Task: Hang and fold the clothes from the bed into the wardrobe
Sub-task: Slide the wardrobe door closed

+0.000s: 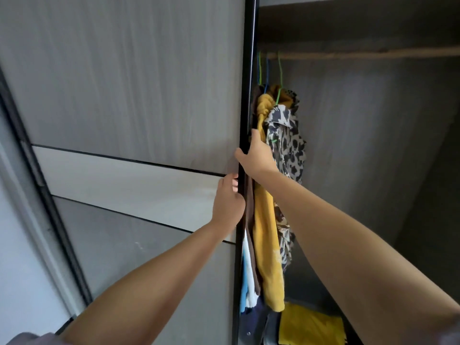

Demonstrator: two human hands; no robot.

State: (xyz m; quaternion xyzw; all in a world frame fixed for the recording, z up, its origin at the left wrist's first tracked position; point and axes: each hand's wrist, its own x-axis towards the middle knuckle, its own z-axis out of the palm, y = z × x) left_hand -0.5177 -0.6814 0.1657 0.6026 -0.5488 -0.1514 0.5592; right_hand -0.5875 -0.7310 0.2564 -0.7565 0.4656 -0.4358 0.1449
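Both of my hands hold the dark edge of the grey sliding wardrobe door (pixel 124 95). My left hand (pixel 227 200) grips the edge from the front, fingers curled round it. My right hand (pixel 256 155) grips it higher up from the inside, thumb on the front face. Just behind the edge, several garments hang on coloured hangers from the rail (pixel 361 54): a mustard-yellow piece (pixel 267 232), a leopard-print top (pixel 286 135), a brown piece (pixel 250 207) and a blue-and-white one (pixel 246 277).
Folded clothes lie at the wardrobe's bottom, with a yellow folded piece (pixel 311 324) on top and dark items (pixel 254 319) beside it. The right part of the wardrobe interior (pixel 373 158) is bare grey wall. A second door panel's frame (pixel 37 175) runs at the left.
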